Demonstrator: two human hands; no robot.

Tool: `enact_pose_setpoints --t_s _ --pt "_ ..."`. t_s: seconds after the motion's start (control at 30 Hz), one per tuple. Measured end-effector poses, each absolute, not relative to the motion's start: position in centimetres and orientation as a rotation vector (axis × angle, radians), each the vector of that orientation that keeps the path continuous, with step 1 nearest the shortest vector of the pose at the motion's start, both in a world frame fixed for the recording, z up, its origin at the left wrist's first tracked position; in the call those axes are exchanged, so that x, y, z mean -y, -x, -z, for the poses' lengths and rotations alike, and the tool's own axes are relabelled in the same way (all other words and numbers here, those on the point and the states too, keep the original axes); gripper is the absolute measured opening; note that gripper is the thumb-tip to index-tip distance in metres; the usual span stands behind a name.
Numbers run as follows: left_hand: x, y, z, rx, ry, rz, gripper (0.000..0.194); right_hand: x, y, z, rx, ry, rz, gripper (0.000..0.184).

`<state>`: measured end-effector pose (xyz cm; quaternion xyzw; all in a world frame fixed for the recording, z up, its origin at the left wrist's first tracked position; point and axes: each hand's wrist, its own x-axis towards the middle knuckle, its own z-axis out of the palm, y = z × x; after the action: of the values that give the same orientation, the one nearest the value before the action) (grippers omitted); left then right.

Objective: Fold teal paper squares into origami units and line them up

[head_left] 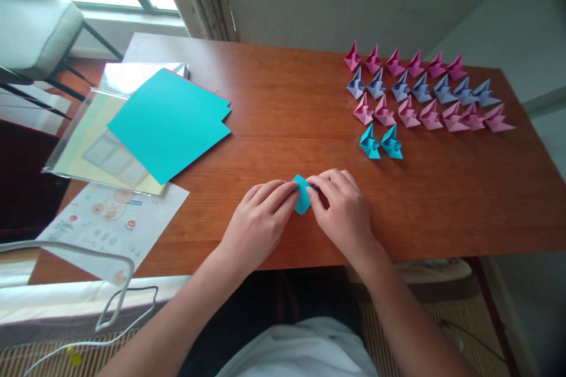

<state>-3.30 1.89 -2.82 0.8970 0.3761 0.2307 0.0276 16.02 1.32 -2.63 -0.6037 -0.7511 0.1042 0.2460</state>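
A small folded piece of turquoise paper is held between my two hands just above the wooden table, near its front edge. My left hand pinches its left side with thumb and fingertips. On the opposite side, the fingers of my right hand are closed on the paper's right edge. My fingertips hide both side edges of the piece. Two finished-looking turquoise origami figures stand a little beyond my right hand.
Rows of magenta, lilac and pink origami figures stand at the back right. Turquoise sheets lie on a plastic-sleeved pack at left, beside a printed sheet. A metal frame crosses the lower left.
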Motion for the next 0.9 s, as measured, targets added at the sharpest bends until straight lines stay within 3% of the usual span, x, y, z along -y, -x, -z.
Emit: enact_pose_setpoints --t_s 0.33,0.7,0.9 --pt "-2.2 3.7 2.6 -1.05 -2.832 -0.717 0.026 -0.9 -18.2 2.1 2.336 1.371 -0.35 0.023" --pt "-2.7 3.8 2.7 -0.997 -2.781 -0.716 0.015 -2.5 -19.9 1.9 2.534 1.089 -0.147 0.018" --pt "-2.9 4.0 2.9 -0.993 -2.752 -0.694 0.018 -2.2 -19.8 1.6 2.566 1.145 -0.204 0.032"
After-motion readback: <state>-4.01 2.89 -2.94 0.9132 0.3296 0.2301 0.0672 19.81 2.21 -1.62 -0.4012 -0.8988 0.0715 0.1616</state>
